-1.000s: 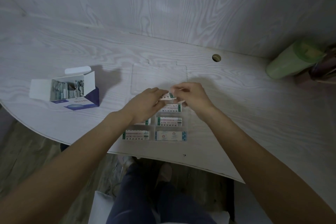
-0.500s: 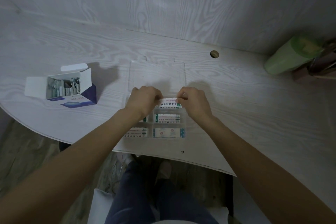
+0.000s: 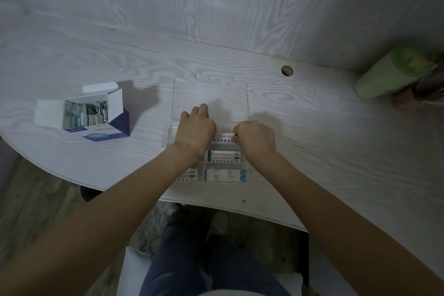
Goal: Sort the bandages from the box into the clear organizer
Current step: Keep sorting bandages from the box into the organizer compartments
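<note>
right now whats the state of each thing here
box: open, bandages inside
clear organizer: lid open, lying flat behind it
held bandage: over a far compartment, gripped at both ends
left hand: holds its left end
right hand: fingers pinch its right end
green bottle: capped

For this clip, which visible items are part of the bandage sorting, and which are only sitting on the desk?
Part of the job: bandage box, clear organizer, bandage held by left hand and right hand.
Just lying about: green bottle, dark object beside it.

Bandage (image 3: 223, 137) now lower, inside organizer (image 3: 242, 94).
</note>
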The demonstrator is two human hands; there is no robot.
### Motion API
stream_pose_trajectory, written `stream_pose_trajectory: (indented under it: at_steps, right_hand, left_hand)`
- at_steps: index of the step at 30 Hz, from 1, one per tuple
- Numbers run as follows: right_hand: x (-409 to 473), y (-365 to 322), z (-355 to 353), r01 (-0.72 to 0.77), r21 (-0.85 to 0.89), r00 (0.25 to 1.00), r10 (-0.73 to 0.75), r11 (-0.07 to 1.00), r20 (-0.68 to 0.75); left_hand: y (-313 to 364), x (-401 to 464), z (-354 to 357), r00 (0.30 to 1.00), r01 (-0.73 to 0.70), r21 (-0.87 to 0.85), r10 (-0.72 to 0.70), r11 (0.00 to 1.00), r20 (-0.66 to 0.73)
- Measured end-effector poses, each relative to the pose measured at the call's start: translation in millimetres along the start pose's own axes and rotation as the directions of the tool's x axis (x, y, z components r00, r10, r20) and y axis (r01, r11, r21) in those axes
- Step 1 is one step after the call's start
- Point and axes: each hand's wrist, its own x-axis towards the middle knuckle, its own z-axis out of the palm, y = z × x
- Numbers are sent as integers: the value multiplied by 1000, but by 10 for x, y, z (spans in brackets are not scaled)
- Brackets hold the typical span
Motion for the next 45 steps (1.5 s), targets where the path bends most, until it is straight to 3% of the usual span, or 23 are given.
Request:
stream_pose_trajectory:
  at_steps: [11,20,23,27,31,34,39,45]
  right_hand:
    - [2,-43,-7,-46,58,999,46,997,4]
    - [-100,-125,-164,-23,-20,1000,24,1000,19]
    - [-132,-175,-338,-16,-8,1000,16,1000,12]
    - [-136,-423,-580,108,103,994,-105,989,-35]
    - [-72,-905,-737,295,319,955,-272,901,-114]
    - [-22,-1338,-811,434,344,900,-384,833,-206]
    - [153,-1922,-769,488,298,870,-431,821,-238]
    - [280,-2279,-587,381,196,924,-362,904,-127]
  left_hand:
    - [-45,27,-32,994,55,-49,-50,997,98]
    - [-109,-82,-131,998,2,-170,8,985,56]
    - [-241,-220,-281,1000,-10,-245,12,970,7]
    - [-514,-451,-506,989,22,-343,-72,939,-132]
    - [-921,-747,-663,922,23,-436,-188,900,-339]
    - [-1358,-949,-687,871,98,-430,-287,898,-400]
    - [-2082,-1090,-578,921,225,-329,-310,917,-235]
    - [-2573,-1006,-380,985,171,-162,-164,972,57]
